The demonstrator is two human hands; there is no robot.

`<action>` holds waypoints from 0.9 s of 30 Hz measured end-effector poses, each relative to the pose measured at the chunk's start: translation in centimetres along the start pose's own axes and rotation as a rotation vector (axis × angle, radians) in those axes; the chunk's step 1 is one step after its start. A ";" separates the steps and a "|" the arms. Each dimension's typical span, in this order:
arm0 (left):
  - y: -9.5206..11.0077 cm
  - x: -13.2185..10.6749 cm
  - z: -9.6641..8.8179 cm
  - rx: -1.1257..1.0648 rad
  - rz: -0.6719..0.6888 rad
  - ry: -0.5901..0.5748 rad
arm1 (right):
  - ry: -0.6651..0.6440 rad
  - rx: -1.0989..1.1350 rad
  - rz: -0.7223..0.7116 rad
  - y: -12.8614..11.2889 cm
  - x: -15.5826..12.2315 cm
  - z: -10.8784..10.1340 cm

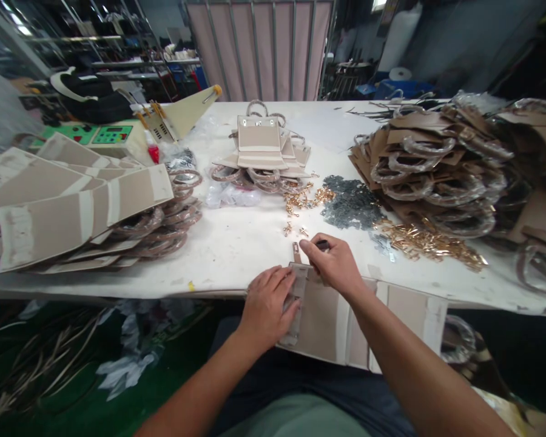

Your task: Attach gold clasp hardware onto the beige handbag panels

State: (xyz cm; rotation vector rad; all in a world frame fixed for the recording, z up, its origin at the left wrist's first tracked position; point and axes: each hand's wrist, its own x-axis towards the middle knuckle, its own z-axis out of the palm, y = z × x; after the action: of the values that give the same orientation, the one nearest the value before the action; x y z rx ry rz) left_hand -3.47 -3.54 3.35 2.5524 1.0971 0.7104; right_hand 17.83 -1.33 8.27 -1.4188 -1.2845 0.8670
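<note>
A beige handbag panel (330, 321) with pale bands lies opened out at the table's front edge, overhanging my lap. My left hand (268, 306) rests on its left end, fingers stretched out and pressing lightly on the surface. My right hand (334, 262) is closed around a small tool with a black handle (321, 244); the tool's working end is hidden by the hand. Just left of the right thumb, a narrow brown strap tab (296, 250) with a metal piece sticks out past the panel's top edge. A plastic-wrapped handle (457, 340) hangs at the panel's right end.
Gold metal fittings (430, 244) and dark flat metal pieces (351, 203) lie scattered beyond my hands. Stacked bag panels (86, 206) fill the left, wrapped brown ones (437, 164) the right. A beige bag piece (258, 142) tops the middle pile. A green-panelled machine (111, 134) stands at back left.
</note>
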 end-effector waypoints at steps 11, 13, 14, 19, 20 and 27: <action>-1.7 2.0 1.1 0.095 0.045 -0.048 | -0.014 -0.844 0.027 4.4 -5.9 1.2; -1.9 2.6 1.0 0.132 0.032 -0.028 | -0.011 -0.858 0.016 4.1 -5.5 1.6; -1.9 2.9 0.9 0.137 0.030 -0.026 | -0.017 -0.860 0.009 3.8 -5.3 1.6; -2.7 4.2 0.4 0.114 -0.003 -0.072 | -0.056 -0.859 -0.017 3.1 -4.4 1.6; -2.9 4.3 0.3 0.112 -0.026 -0.079 | -0.065 -0.858 -0.018 3.1 -4.2 1.7; -4.6 5.6 0.6 0.019 -0.195 -0.168 | -0.064 -0.928 0.065 3.4 -2.8 2.8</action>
State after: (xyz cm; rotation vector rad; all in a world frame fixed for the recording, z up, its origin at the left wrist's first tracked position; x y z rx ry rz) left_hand -2.64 3.65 2.74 2.4244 1.2766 0.4309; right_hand 15.56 -3.35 3.96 -2.1531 -1.8084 0.3325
